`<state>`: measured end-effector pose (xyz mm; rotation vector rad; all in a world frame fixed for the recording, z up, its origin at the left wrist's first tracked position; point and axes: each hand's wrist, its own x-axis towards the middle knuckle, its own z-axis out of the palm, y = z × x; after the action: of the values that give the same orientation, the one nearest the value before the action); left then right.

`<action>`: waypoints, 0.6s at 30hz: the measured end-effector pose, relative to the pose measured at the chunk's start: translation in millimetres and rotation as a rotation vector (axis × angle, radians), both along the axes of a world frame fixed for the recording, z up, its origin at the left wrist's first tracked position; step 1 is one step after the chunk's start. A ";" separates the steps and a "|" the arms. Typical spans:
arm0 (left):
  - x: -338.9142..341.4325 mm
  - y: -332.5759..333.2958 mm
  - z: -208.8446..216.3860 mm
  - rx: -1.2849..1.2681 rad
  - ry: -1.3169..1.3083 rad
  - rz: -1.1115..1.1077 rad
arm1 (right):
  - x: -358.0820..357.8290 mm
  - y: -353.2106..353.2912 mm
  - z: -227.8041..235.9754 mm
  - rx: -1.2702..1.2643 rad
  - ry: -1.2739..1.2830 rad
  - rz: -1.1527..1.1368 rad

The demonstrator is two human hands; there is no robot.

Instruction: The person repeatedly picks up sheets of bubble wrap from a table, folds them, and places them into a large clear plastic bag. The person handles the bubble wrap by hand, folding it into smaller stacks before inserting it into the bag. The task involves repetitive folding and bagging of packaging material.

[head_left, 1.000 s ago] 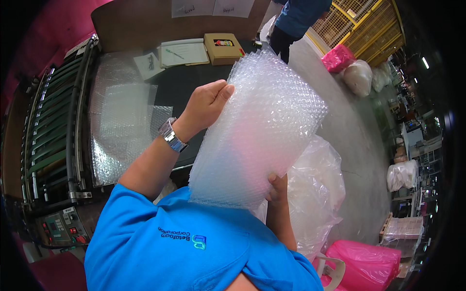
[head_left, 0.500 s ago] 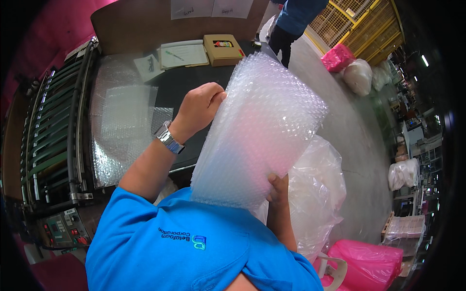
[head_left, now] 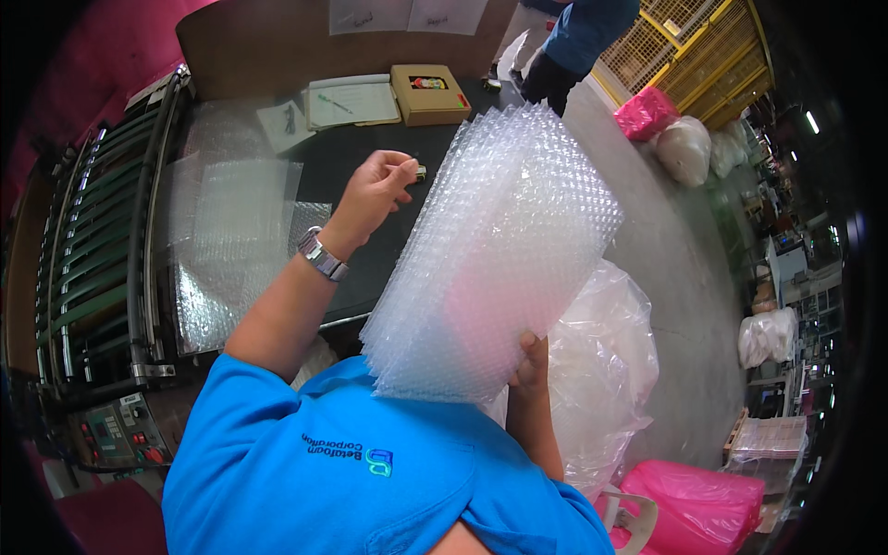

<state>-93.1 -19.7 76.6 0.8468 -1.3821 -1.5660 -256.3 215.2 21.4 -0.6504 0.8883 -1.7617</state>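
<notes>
In front of my chest stands a tilted stack of clear bubble wrap sheets [head_left: 499,250], their far edges slightly fanned. My right hand [head_left: 530,361] grips the stack at its lower right edge, thumb on the near face; the other fingers are hidden behind it. To the left of the stack, my left hand [head_left: 377,190] is raised over the dark table [head_left: 370,250], off the sheets, with loosely bent fingers apart and nothing plainly held. A small object [head_left: 421,173] shows just past its fingertips, too small to name. More bubble wrap sheets [head_left: 240,213] lie on the table at left.
A clipboard with papers and a pen [head_left: 351,104] and a brown cardboard box [head_left: 430,94] sit at the table's back. Left is a roller conveyor [head_left: 102,250] with a control panel [head_left: 120,432]. At right are a large clear plastic bag [head_left: 601,361] and pink wrapped bundle [head_left: 694,504]. A person [head_left: 578,46] stands beyond.
My left hand has let go of the stack's left edge and moved a little left. The sheets' edges have spread apart somewhat. My right hand keeps its hold.
</notes>
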 end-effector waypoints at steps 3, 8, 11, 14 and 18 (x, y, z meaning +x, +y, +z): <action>-6.9 -3.5 2.7 -0.022 -0.001 -0.239 | 1.5 -3.0 1.3 -0.031 -0.002 0.023; -16.8 -3.1 0.3 -0.606 -0.363 0.244 | 1.5 -2.4 -2.6 -0.027 0.000 0.023; -11.4 -21.0 -7.6 -0.546 -0.279 0.408 | 0.0 -0.3 -3.7 -0.024 -0.006 0.016; -1.4 -17.7 -2.9 -0.294 -0.088 0.232 | -8.5 4.2 -18.2 -0.017 -0.054 0.015; 11.8 9.7 4.0 -0.087 0.001 -0.124 | -15.8 4.8 -22.2 -0.001 -0.106 0.018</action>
<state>-81.3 -10.1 80.6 0.7189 -1.5155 -1.5868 -272.2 220.0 -0.8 -0.5585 0.8063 -1.7639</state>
